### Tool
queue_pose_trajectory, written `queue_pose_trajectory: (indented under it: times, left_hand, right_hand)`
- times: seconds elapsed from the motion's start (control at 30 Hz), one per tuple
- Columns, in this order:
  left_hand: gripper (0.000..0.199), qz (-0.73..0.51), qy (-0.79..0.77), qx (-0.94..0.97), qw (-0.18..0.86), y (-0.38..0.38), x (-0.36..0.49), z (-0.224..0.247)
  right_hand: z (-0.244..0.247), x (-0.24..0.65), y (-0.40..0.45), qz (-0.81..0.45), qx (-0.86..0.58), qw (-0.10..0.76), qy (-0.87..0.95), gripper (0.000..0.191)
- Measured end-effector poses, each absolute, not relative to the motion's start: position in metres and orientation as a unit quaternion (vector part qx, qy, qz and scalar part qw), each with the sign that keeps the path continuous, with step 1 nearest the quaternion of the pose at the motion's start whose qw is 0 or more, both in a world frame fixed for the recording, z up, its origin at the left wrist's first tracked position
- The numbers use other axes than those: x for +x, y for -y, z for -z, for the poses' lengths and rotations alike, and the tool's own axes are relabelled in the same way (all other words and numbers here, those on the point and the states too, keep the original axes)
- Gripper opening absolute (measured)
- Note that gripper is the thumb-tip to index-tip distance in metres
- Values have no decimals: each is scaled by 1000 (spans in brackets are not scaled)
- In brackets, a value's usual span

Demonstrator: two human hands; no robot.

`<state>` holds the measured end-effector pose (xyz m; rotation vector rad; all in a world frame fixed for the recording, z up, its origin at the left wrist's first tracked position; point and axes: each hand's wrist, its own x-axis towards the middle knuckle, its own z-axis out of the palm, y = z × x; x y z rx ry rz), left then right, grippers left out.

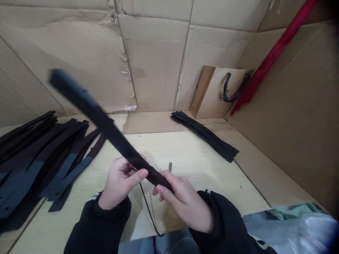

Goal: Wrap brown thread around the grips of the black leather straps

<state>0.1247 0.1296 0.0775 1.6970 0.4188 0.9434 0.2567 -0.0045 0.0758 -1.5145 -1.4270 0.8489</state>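
A long dark strip [113, 135] slants up to the left above the table, its far end blurred. My left hand [124, 180] pinches it near the lower part, thumb on top. At the strip's lower right end, my right hand [182, 199] grips it between thumb and fingers. A thin black cord [147, 208] hangs from beside my left hand down to the table's front edge. Behind my hands, a small metal piece [170, 166] lies on the table.
Several dark strips [66, 151] lie piled at the left. A smaller dark bundle [205, 135] rests at the back right of the table [227, 187]. Cardboard walls [156, 63] enclose the back and right. A paper bag [214, 95] and red strip [272, 56] are at the right.
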Motion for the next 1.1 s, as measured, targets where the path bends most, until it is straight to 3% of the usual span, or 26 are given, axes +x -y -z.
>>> queue_pose_trajectory:
  times: [0.13,0.27,0.37,0.5,0.6,0.83,1.1]
  left_hand:
    - [26,-290,-207,715,602,-103,108,-67]
    - [45,-211,-202,685,667,-79,91,-56]
    - [43,-240,-202,664,679,-62,87,-53]
    - [26,-370,-240,635,634,-46,94,-53]
    - [30,-420,-296,595,619,-42,105,-55]
    - [30,-433,-179,531,706,-75,139,-73]
    - [21,-432,-91,600,667,-114,148,-103]
  right_hand:
    - [-73,250,37,-470,-588,463,467,33]
    - [-67,242,58,-460,-595,435,495,32]
    - [-68,238,65,-407,-602,432,534,32]
    - [-69,235,66,-287,-660,431,544,18]
    - [-70,233,61,-202,-704,420,535,31]
    - [-96,246,25,-15,-744,389,544,30]
    - [-117,260,-6,200,-667,400,596,38]
